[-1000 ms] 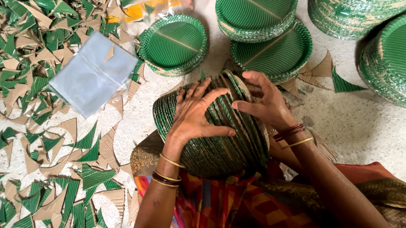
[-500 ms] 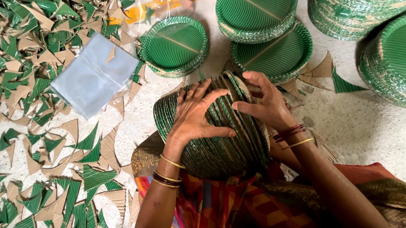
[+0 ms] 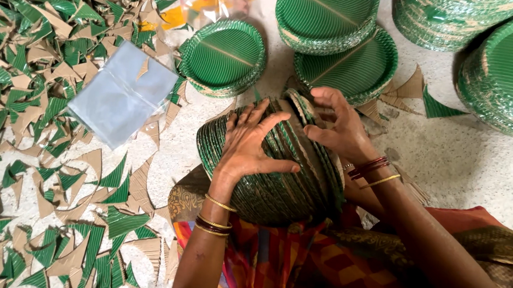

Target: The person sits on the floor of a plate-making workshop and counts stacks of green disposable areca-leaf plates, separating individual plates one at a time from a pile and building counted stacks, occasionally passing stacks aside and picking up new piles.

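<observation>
A thick bundle of green paper plates point(image 3: 277, 187) lies on its side in my lap, rims up. My left hand point(image 3: 250, 143) is spread flat over the left part of the bundle, fingers apart, pressing on the rims. My right hand point(image 3: 337, 128) grips the right end, with fingertips curled between the outermost plates at the top edge. Both wrists wear bangles.
Stacks of green plates lie ahead: one point(image 3: 223, 56), a second point(image 3: 326, 15), a third point(image 3: 347, 66), tall piles at far right point(image 3: 501, 76). A clear plastic bag point(image 3: 123, 94) rests on the floor among several green and brown paper offcuts point(image 3: 30, 59). Colourful cloth point(image 3: 296, 265) covers my lap.
My right fingers have shifted slightly along the bundle's top edge. The bundle and left hand stay nearly still.
</observation>
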